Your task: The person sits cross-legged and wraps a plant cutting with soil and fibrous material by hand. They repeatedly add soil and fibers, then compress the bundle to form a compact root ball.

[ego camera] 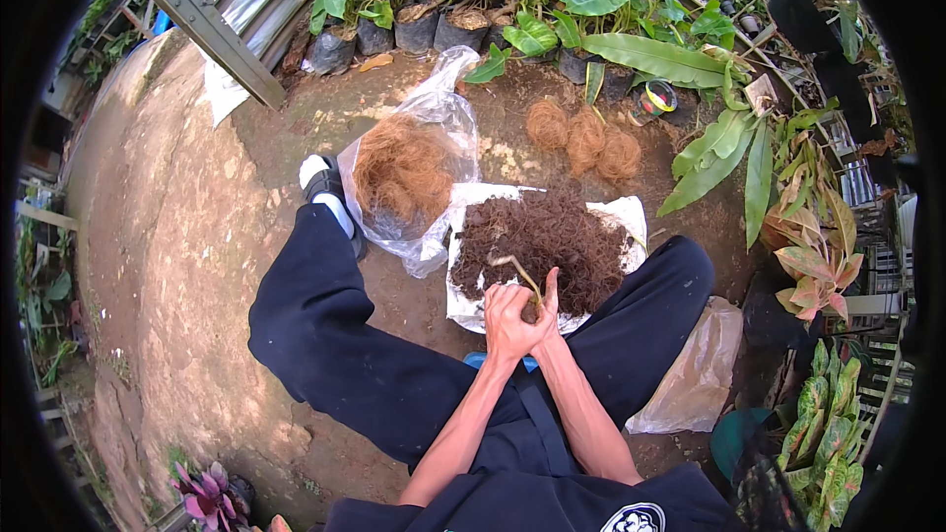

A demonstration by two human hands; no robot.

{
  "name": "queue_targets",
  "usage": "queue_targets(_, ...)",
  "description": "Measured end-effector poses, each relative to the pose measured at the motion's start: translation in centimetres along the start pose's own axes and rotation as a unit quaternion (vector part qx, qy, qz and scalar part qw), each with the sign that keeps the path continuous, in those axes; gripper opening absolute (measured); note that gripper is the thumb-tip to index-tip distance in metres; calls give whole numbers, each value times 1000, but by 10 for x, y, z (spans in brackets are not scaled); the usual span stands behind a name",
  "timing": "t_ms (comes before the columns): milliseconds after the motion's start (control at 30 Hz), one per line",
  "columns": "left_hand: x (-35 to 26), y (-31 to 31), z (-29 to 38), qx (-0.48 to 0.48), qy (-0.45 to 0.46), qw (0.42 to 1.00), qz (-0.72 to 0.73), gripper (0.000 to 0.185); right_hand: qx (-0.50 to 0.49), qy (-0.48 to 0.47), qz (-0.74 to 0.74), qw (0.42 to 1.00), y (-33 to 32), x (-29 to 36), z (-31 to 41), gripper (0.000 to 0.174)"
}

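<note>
Close together above the dark growing medium, my left hand (505, 321) and my right hand (548, 319) press around the base of a plant cutting. Its thin, bent, pale stem (526, 275) sticks out between them, pointing away from me. A little dark brown material shows at the stem's base; my fingers hide the rest. My right thumb points up beside the stem. Beneath lies a heap of dark, fibrous potting mix (543, 233) on a white plastic sack (465, 316) between my legs.
A clear plastic bag (462, 114) holds loose coconut fibre (403, 166). Several coconut-fibre balls (585, 139) lie beyond the sack, near a small container (654, 100). Potted leafy plants (458, 29) line the back. A crumpled plastic bag (695, 369) lies right; a metal post (207, 29) stands left.
</note>
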State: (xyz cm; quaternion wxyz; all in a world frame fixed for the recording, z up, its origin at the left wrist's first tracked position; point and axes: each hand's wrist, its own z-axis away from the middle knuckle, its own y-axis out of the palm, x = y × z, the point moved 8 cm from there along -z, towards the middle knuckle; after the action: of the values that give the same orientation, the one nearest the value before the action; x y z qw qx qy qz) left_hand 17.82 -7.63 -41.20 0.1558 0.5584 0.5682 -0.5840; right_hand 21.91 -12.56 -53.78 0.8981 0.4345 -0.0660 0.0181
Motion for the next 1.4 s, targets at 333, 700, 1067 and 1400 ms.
queue_targets(333,67,-8,24,-134,-307,934,126,15,-99,-3,174,980,7,-2,0,72)
queue_targets(700,24,1,13,-51,-29,998,-36,14,50,76,9,996,-58,-34,-36,65)
queue_targets(1067,90,-3,32,-106,-327,939,0,24,-84,40,233,968,-35,-36,-17,67)
queue_targets(1400,37,-8,8,-68,-68,987,-131,28,-83,31,42,995,-16,-33,-8,43)
